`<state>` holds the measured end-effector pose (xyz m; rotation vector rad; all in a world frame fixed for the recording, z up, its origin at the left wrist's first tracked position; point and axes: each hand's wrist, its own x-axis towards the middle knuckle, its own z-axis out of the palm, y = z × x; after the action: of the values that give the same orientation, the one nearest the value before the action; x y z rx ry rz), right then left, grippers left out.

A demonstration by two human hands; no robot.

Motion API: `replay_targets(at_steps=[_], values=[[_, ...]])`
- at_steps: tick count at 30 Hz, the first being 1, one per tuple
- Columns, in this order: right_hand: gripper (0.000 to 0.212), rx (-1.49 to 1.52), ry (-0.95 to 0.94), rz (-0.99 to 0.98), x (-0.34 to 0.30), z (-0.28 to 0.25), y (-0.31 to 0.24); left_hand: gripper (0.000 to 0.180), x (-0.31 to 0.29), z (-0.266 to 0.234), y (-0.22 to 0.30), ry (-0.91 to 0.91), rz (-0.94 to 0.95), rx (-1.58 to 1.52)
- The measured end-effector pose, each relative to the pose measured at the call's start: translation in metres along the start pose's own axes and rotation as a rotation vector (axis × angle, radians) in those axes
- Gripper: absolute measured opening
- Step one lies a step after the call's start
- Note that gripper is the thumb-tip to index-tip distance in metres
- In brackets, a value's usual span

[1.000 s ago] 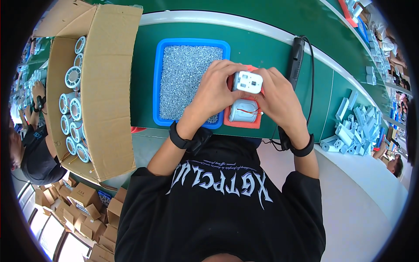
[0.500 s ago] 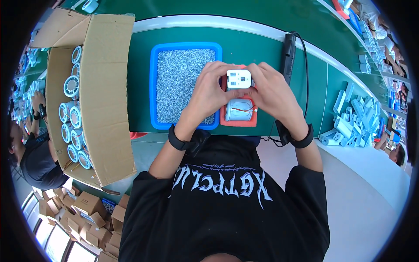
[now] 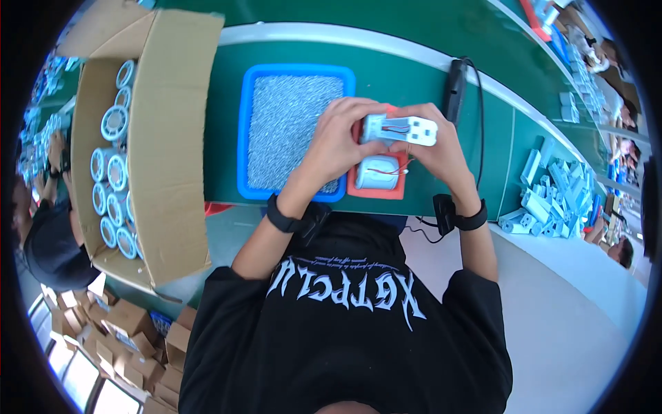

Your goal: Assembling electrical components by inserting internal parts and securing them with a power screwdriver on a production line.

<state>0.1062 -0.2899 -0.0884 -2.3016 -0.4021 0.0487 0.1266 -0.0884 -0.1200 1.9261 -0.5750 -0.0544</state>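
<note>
Between my two hands is a white plastic housing, an elongated open shell with a square, slotted end turned to the right. Thin red wires run along its inside. My left hand is closed on its left part, fingers over the top and thumb below. My right hand is closed around the end on the right. Both hands are above a red fixture on the green bench. In the fixture's near part lies a pale round motor-like body with red wires; the far part is mostly hidden by my hands.
A blue tray full of small metal screws stands left of the fixture. Farther left is a cardboard box of round white parts. A black corded tool lies at the back right; white plastic pieces are heaped at far right.
The white housing has swung over to the right, so its length and inner wires now show. My right hand has moved slightly right with it; my left hand stays nearly in place.
</note>
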Motion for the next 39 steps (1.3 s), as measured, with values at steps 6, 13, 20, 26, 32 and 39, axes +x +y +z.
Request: replay_targets(at_steps=[6, 13, 20, 26, 32, 39], values=[[0.043, -0.396, 0.325, 0.450, -0.016, -0.120, 0.062, 0.048, -0.018, -0.019, 0.009, 0.155, -0.044, 0.020], [0.054, -0.739, 0.336, 1.383, -0.123, -0.208, 0.237, 0.030, -0.036, -0.021, 0.048, -0.124, 0.097, 0.154], [0.057, -0.644, 0.355, 1.345, -0.113, -0.166, 0.230, 0.026, -0.044, 0.000, 0.040, -0.149, 0.152, 0.182], [0.050, -0.528, 0.224, 1.034, -0.081, -0.122, 0.164, 0.019, -0.045, -0.001, 0.049, -0.146, 0.170, 0.250], [0.053, 0.247, 0.313, 0.332, -0.054, -0.085, 0.032, 0.012, -0.045, -0.001, 0.042, -0.206, 0.159, 0.146], [0.058, 0.812, 0.134, -0.033, -0.046, -0.032, -0.040, 0.010, -0.048, 0.002, 0.046, -0.082, 0.055, -0.186]])
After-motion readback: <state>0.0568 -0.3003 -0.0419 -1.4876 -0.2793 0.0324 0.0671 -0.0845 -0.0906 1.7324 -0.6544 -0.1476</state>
